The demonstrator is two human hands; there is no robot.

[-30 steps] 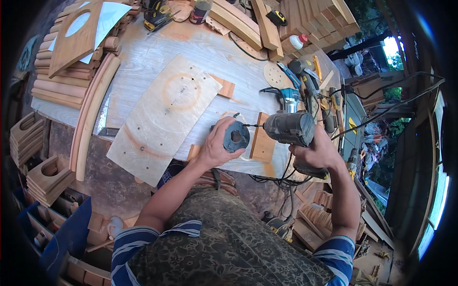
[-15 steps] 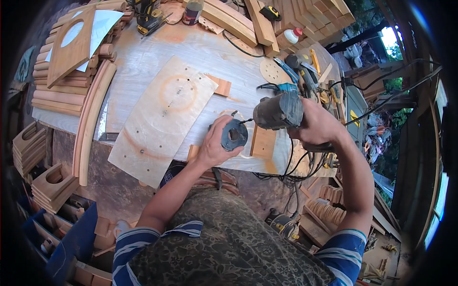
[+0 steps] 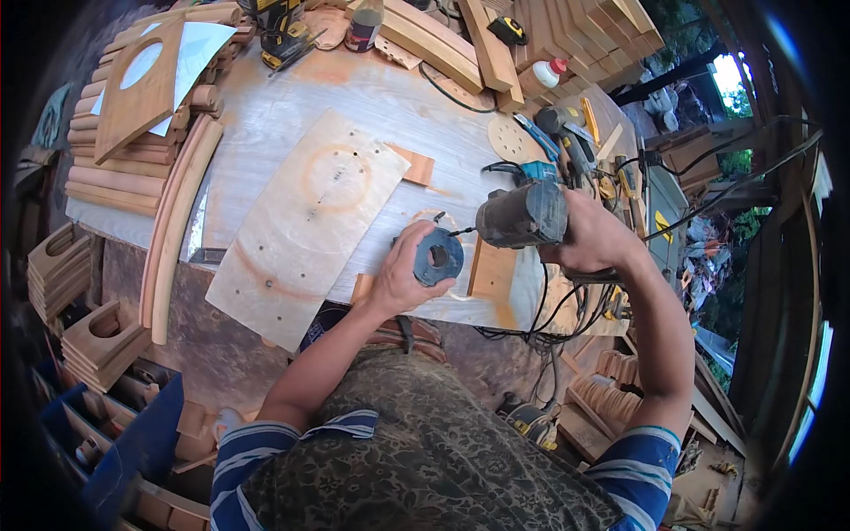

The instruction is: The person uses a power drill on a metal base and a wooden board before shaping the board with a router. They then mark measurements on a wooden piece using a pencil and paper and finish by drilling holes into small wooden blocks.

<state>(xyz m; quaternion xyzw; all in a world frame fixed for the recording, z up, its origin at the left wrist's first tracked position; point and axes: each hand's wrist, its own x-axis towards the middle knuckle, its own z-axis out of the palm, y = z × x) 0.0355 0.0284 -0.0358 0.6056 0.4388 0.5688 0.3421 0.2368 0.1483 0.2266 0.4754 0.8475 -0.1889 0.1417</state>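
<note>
My left hand (image 3: 400, 279) is closed around a round, dark router base (image 3: 449, 268) with a hole through its middle, held above the near part of the workbench. In my right hand (image 3: 591, 232) is a dusty dark drill (image 3: 522, 215), gripped by its handle and pointing left. The thin bit (image 3: 462, 232) reaches the upper right rim of the router base; whether it sits in a screw there cannot be made out. Under and beside them lies a wooden block (image 3: 492, 268). A pale drilled board (image 3: 310, 226) rests left of my left hand.
Curved wooden pieces (image 3: 177, 230) and a board with an oval hole (image 3: 137, 111) are stacked at left. A yellow-black drill (image 3: 282, 40) stands at the back. Black cables (image 3: 540, 332) hang over the bench's near edge. Tools and a sanding disc (image 3: 511, 140) lie at right.
The whole view has shifted slightly, so things appear a little lower and further right. Both hands keep their hold, with the bit still at the router base's rim.
</note>
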